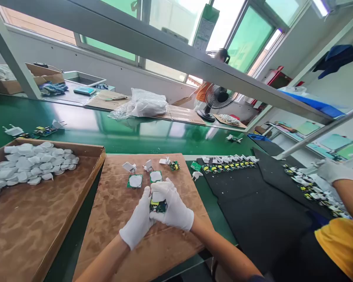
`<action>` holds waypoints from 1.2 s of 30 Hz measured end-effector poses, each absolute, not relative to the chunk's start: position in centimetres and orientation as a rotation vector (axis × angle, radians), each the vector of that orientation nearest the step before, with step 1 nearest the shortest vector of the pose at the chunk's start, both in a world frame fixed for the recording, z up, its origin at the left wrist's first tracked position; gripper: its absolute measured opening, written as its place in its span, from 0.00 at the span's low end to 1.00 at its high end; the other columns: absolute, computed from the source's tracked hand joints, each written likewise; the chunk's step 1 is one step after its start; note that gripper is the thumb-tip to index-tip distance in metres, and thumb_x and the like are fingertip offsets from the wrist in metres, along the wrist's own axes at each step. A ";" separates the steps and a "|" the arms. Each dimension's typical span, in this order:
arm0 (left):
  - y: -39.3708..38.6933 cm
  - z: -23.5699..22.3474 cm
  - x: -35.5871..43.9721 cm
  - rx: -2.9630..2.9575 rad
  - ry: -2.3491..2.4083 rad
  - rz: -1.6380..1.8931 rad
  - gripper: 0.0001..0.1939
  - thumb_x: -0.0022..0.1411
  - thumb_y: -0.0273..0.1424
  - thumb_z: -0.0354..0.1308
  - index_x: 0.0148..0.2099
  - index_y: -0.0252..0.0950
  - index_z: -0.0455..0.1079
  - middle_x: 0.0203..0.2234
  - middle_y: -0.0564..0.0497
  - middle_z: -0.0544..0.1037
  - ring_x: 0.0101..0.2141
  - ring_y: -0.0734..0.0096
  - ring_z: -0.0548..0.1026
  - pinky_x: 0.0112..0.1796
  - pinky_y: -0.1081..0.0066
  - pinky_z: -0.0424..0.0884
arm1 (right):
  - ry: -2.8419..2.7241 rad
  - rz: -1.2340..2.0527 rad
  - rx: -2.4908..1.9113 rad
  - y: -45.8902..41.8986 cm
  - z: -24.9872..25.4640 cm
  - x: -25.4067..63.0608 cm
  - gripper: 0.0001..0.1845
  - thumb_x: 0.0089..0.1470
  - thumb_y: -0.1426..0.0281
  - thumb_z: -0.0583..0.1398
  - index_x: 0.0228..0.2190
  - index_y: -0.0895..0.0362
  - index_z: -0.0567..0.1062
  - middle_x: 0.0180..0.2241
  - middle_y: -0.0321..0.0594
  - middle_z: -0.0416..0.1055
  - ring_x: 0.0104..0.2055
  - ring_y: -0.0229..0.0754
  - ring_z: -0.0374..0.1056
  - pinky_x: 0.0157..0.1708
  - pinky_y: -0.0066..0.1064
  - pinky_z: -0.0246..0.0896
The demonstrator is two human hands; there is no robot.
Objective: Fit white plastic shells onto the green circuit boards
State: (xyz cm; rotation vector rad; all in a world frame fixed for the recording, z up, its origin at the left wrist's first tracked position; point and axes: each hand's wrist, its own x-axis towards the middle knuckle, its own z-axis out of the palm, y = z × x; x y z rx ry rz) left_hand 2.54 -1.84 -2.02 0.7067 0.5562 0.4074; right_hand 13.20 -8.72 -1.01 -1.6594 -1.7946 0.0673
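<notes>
The gloved fingers [164, 188] of the left hand [137, 221] and right hand [176, 207] are closing around a circuit board [159, 206], gripping it between them from both sides. A white piece [157, 196] is showing at its far end, between the fingers. Just beyond the fingers, two green boards [135, 181] are lying on a cardboard sheet [111, 211], each carrying a white pad, with white plug parts [130, 167] standing behind them. Beyond the right fingers, a yellow-topped board [174, 166] is resting beside another plug part. Left of the fingers, a cardboard tray [47, 227] is holding piled white covers [29, 162]. To their right, a black mat [247, 219] is bearing a row of boards [223, 167] along its far edge; farther right, a co-worker's gloved hand [326, 171] is hovering near more boards. Well beyond the fingers, the green bench [114, 137] is stretching towards a plastic bag [148, 102] and a fan [222, 96].
</notes>
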 end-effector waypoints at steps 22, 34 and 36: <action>-2.3 -2.6 2.5 0.518 0.372 0.264 0.24 0.51 0.43 0.60 0.13 0.33 0.62 0.25 0.46 0.73 0.34 0.67 0.72 0.36 0.71 0.66 | -1.778 -0.045 -2.438 11.1 3.3 26.9 0.42 0.42 0.62 0.64 0.57 0.59 0.56 0.45 0.43 0.70 0.48 0.47 0.62 0.48 0.35 0.54; -3.2 -2.6 2.8 0.713 0.347 0.294 0.24 0.51 0.49 0.56 0.24 0.31 0.72 0.06 0.62 0.47 0.11 0.82 0.48 0.20 0.72 0.54 | -2.102 0.221 -2.449 -1.0 2.7 27.3 0.23 0.39 0.69 0.64 0.42 0.50 0.74 0.42 0.40 0.71 0.44 0.45 0.67 0.45 0.32 0.58; -3.0 -2.6 2.7 0.721 0.346 0.305 0.23 0.53 0.48 0.55 0.22 0.32 0.70 0.06 0.61 0.48 0.11 0.82 0.48 0.20 0.72 0.54 | -2.122 0.188 -2.395 -2.6 1.4 26.8 0.32 0.39 0.71 0.63 0.50 0.51 0.68 0.52 0.43 0.63 0.52 0.47 0.61 0.51 0.34 0.54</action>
